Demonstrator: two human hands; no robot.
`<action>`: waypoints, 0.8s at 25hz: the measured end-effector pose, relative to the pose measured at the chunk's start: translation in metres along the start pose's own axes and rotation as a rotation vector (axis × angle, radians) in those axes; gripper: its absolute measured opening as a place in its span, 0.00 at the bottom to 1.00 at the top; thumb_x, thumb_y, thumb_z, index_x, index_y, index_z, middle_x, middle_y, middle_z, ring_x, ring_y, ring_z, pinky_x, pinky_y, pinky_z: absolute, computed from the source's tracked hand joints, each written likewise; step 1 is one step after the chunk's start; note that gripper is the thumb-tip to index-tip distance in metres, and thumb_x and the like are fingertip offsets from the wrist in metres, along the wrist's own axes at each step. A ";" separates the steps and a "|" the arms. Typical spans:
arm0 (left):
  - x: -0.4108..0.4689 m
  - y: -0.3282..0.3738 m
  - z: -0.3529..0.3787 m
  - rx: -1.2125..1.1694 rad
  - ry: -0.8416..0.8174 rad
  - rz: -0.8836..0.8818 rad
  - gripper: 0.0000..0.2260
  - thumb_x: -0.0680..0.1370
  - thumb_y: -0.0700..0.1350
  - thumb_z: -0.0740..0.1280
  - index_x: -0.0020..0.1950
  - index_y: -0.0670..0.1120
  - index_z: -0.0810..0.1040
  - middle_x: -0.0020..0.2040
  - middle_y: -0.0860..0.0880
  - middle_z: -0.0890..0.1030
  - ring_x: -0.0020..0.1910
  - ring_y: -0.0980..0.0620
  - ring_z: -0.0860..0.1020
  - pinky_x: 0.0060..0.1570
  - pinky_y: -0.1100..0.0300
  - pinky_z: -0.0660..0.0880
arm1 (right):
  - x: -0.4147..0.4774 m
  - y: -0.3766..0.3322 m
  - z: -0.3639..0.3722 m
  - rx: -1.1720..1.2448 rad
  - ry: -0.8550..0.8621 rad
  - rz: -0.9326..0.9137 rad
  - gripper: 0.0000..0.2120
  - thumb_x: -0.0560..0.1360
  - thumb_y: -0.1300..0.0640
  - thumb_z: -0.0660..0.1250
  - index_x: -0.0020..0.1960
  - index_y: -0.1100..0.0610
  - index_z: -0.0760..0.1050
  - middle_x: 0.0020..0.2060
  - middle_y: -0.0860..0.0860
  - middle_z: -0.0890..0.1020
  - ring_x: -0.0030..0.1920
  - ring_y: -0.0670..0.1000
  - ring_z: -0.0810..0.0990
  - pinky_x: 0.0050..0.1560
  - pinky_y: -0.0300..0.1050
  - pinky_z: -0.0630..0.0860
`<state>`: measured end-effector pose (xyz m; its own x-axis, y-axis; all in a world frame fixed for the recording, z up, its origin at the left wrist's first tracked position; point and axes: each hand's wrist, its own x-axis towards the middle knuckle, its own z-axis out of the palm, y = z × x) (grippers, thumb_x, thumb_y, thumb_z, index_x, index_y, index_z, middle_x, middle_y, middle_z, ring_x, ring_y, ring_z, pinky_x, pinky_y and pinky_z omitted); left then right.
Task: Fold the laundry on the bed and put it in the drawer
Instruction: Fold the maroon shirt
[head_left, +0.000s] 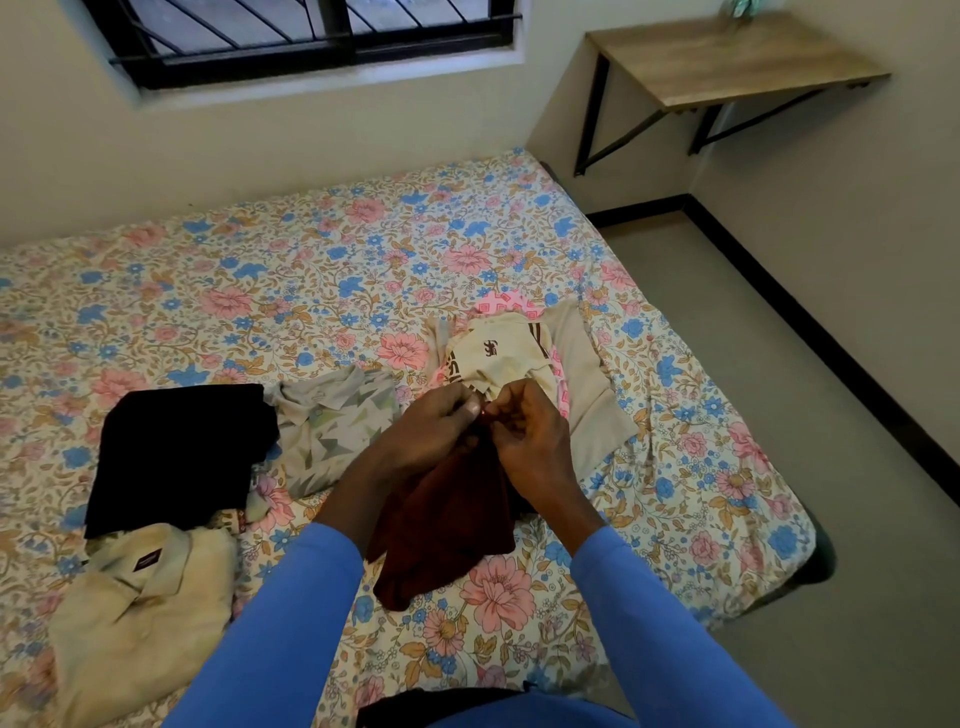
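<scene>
The head view looks down on a bed (260, 291) covered by a floral sheet in pink, blue and tan. It stands in a corner under a black-barred window (311, 36). A grey floor (779, 364) lies to the right of the hands, and one wooden wall shelf (727, 57) sits well beyond them.

Two hands in blue sleeves meet over the sheet. The left hand (436, 431) and right hand (530, 441) both pinch the top edge of one maroon garment (447, 525), fingertips almost touching. The cloth hangs below the grip, its lower end on the bed.

Seven pieces of laundry can be told apart:
- The maroon one.
- Just beyond the grip, a heap of three: a cream jersey (498, 353), a pink garment (498, 302) and a beige garment (587, 384).
- Left of the grip, a grey patterned shirt (337, 436), then a folded black garment (182, 452).
- A cream collared shirt (145, 597), nearer the person on that side.
</scene>
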<state>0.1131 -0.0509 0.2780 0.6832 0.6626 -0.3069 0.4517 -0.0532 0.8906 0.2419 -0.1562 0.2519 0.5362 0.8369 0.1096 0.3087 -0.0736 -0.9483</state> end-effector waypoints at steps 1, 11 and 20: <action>0.001 0.000 -0.002 -0.126 -0.055 -0.067 0.08 0.87 0.41 0.60 0.52 0.40 0.75 0.44 0.43 0.78 0.39 0.52 0.79 0.39 0.63 0.76 | -0.001 0.003 0.001 0.008 0.000 -0.015 0.13 0.73 0.71 0.71 0.52 0.56 0.76 0.45 0.47 0.84 0.47 0.46 0.85 0.51 0.44 0.83; 0.006 0.001 -0.002 -0.260 0.141 0.018 0.03 0.79 0.34 0.72 0.51 0.35 0.83 0.42 0.37 0.86 0.40 0.41 0.86 0.42 0.53 0.84 | 0.005 0.013 0.001 -0.155 0.109 -0.224 0.09 0.75 0.65 0.72 0.53 0.55 0.84 0.47 0.49 0.86 0.49 0.52 0.84 0.50 0.56 0.83; 0.008 -0.005 -0.004 -0.644 0.164 -0.269 0.04 0.80 0.36 0.69 0.47 0.37 0.83 0.39 0.40 0.84 0.34 0.46 0.85 0.37 0.54 0.85 | 0.035 0.009 -0.011 -0.202 -0.179 -0.201 0.07 0.74 0.59 0.75 0.51 0.54 0.85 0.43 0.47 0.87 0.42 0.45 0.85 0.46 0.51 0.83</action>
<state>0.1140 -0.0426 0.2720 0.4779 0.6971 -0.5344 0.1297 0.5457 0.8279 0.2719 -0.1336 0.2502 0.3078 0.9263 0.2171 0.5535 0.0113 -0.8328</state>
